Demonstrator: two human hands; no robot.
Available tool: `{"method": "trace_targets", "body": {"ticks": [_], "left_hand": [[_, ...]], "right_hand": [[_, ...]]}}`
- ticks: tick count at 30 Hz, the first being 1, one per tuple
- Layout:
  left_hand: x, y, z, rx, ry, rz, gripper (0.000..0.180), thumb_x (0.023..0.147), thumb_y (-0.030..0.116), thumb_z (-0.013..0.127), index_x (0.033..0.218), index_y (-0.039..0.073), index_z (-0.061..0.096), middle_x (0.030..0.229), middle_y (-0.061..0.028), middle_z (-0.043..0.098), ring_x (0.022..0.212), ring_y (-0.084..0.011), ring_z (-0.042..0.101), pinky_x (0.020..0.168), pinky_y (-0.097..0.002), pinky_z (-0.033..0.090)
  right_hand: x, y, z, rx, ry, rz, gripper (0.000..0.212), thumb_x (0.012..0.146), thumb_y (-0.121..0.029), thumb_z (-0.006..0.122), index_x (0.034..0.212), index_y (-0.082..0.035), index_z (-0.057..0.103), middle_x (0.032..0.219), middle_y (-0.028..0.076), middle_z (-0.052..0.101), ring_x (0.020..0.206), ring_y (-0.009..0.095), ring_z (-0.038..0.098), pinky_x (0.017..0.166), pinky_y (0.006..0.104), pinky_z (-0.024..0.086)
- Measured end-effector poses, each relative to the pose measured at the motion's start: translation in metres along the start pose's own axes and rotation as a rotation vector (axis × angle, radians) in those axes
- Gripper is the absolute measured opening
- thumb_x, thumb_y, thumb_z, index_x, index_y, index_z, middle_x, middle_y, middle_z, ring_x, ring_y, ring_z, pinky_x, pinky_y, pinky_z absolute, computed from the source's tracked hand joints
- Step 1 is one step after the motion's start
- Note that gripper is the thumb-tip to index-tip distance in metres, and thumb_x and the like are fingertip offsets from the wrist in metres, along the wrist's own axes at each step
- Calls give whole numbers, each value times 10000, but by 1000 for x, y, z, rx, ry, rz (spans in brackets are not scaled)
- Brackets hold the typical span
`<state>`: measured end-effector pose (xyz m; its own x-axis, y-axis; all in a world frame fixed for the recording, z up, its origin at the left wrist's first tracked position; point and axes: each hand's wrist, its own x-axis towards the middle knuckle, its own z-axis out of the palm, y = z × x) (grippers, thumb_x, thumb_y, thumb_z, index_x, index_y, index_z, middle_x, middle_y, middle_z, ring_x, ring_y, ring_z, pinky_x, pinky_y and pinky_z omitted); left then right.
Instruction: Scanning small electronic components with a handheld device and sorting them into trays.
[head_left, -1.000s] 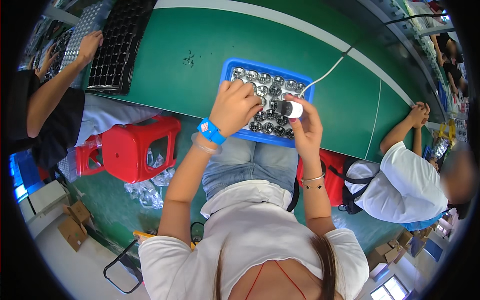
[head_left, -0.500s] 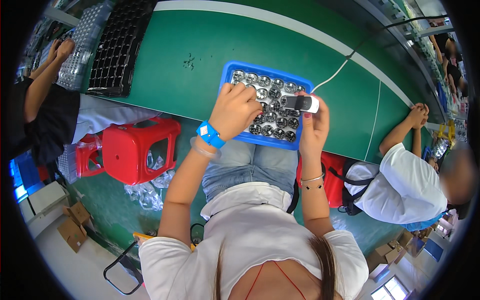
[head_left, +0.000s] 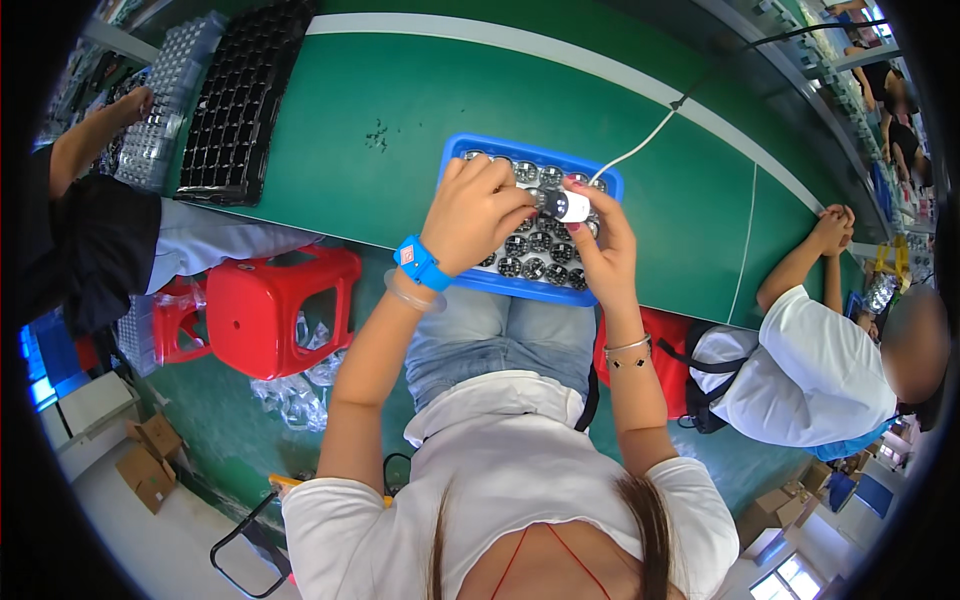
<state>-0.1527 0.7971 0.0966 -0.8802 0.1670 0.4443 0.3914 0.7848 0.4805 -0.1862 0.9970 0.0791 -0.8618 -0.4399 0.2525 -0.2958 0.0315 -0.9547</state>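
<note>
Above a blue tray (head_left: pixel 450 150), both my hands meet over rows of small round silver-and-black parts (head_left: pixel 534 268). My right hand (head_left: pixel 612 250) is closed around a small white-and-black device (head_left: pixel 573 207), its dark end pointing left. From that side my left hand (head_left: pixel 478 212) comes in, thumb and fingers pinched at the dark end. What lies between those fingertips is mostly hidden, so I cannot make it out. A white cable (head_left: pixel 640 146) runs down close behind the device; where it ends is hidden by my right fingers. The left wrist wears a blue band.
Tiny dark bits (head_left: pixel 377 135) lie on the green table (head_left: pixel 340 90). A black compartment tray (head_left: pixel 240 110) and clear plastic trays (head_left: pixel 170 100) are at the left. A red stool (head_left: pixel 250 315) stands below the table edge. Co-workers sit on both sides, one's clasped hands (head_left: pixel 834 232) at the right.
My right hand has moved left with the device and turned it slightly, so its dark end now meets my left fingertips. The cable has shifted left along with it.
</note>
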Motion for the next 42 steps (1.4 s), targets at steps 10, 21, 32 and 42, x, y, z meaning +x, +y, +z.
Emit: {"method": "trace_targets", "body": {"ticks": [10, 21, 32, 42], "left_hand": [[-2, -8, 3, 112, -12, 34, 83, 741, 180, 722, 798, 132, 684, 755, 12, 495, 772, -184, 483, 729, -341, 339], [21, -27, 10, 85, -12, -28, 138, 752, 223, 716, 850, 126, 702, 780, -18, 514, 813, -207, 502, 726, -343, 348], [27, -19, 1, -32, -2, 22, 81, 725, 197, 722, 745, 127, 687, 780, -2, 512, 805, -191, 494, 735, -344, 342], [21, -40, -2, 61, -46, 23, 117, 727, 208, 731, 801, 121, 704, 787, -4, 515, 817, -186, 490, 746, -334, 345]], "right_hand": [[1, -2, 2, 292, 298, 24, 370, 951, -118, 544, 1287, -3, 442, 1266, 173, 550, 1171, 235, 529, 1050, 363, 359], [17, -3, -4, 94, 138, 3, 337, 933, -75, 562, 1250, 10, 485, 1272, 169, 553, 1196, 230, 514, 1032, 357, 380], [25, 6, 1, 12, 39, 41, 312, 936, -81, 559, 1228, 7, 495, 1260, 155, 558, 1165, 217, 530, 1010, 343, 400], [31, -2, -2, 229, 278, -35, 349, 956, -118, 537, 1276, -14, 446, 1247, 137, 560, 1167, 198, 516, 1022, 331, 373]]}}
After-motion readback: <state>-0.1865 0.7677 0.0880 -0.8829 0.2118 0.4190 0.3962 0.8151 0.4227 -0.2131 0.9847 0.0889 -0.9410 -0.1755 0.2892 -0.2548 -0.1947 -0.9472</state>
